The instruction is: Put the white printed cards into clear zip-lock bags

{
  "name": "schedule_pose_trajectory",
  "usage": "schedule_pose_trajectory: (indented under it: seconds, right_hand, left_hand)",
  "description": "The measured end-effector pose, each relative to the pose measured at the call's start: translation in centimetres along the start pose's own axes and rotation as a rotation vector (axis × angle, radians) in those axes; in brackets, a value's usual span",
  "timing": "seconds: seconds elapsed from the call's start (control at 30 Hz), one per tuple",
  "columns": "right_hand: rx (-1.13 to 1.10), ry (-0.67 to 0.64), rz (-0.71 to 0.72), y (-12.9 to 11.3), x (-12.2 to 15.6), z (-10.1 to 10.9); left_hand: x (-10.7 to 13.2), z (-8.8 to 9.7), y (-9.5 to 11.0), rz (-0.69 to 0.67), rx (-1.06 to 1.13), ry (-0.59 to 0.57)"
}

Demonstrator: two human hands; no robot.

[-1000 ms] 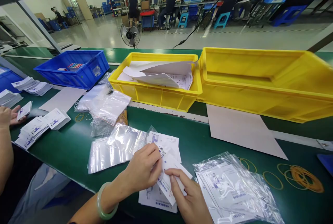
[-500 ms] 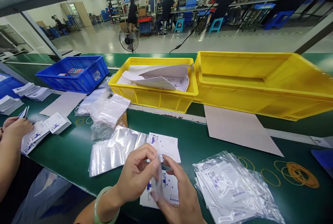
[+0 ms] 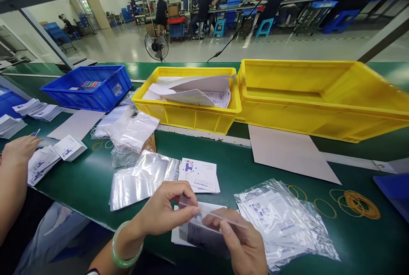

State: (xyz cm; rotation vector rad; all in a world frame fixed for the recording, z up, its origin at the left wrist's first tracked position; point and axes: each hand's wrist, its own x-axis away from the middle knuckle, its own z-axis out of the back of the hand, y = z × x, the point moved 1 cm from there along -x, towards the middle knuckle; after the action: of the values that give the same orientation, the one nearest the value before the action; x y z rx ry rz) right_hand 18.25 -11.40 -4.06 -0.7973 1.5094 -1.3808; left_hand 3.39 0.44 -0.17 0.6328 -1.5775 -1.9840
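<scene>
My left hand (image 3: 166,211), with a green bangle at the wrist, and my right hand (image 3: 246,245) together hold a clear plastic bag (image 3: 204,228) with a printed white card inside, pinching its top edge at both ends. A white printed card stack (image 3: 200,175) lies just beyond them on the green table. A pile of empty clear bags (image 3: 140,179) lies to the left. A pile of filled bags (image 3: 284,219) lies to the right of my right hand.
A co-worker's hand (image 3: 19,149) rests on card stacks (image 3: 47,157) at far left. Behind stand a blue bin (image 3: 110,89), a yellow bin with papers (image 3: 188,117) and a large yellow bin (image 3: 319,113). Rubber bands (image 3: 358,202) lie at right beside a white sheet (image 3: 287,151).
My hands lifted a card off the table, slid it into a clear bag, and now hold the bag stretched by its top edge. The co-worker's hand moved right over the cards.
</scene>
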Motion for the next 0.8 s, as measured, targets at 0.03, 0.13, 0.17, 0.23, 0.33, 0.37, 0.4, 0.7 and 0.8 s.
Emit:
schedule_pose_trajectory:
  seconds: [0.03, 0.13, 0.17, 0.23, 0.33, 0.37, 0.4, 0.7, 0.8]
  right_hand:
    - [-0.016, 0.006, -0.011, 0.0, 0.1, 0.0]
    - [-0.045, 0.024, -0.032, -0.1, 0.3, 0.1]
    - [-0.046, 0.027, -0.038, -0.1, 0.3, 0.1]
    - [-0.035, 0.019, -0.036, 0.1, 0.3, 0.3]
    - [-0.001, -0.07, 0.022, 0.3, 0.2, 0.6]
    - [0.008, -0.112, 0.037, 0.4, 0.2, 0.6]
    - [0.014, -0.148, 0.043, 0.4, 0.2, 0.6]
    - [-0.002, -0.144, -0.031, 0.5, 0.5, 0.2]
    - [-0.018, -0.133, -0.052, 0.2, 0.4, 0.3]
  left_hand:
    - [0.0, 0.0, 0.1, 0.023, 0.012, -0.021]
    - [0.1, -0.1, 0.0, 0.088, 0.046, -0.098]
    - [0.2, -0.1, 0.0, 0.086, 0.053, -0.111]
    - [0.3, -0.1, -0.2, 0.048, 0.055, -0.106]
    - [0.3, -0.2, -0.4, -0.014, 0.061, -0.089]
    - [0.3, -0.3, -0.4, -0.021, 0.064, -0.092]
    - [0.3, -0.4, -0.4, -0.021, 0.066, -0.1]
    - [0.4, -1.1, -0.7, 0.005, 0.036, -0.175]
    - [0.4, -1.0, -0.7, -0.042, 0.037, -0.159]
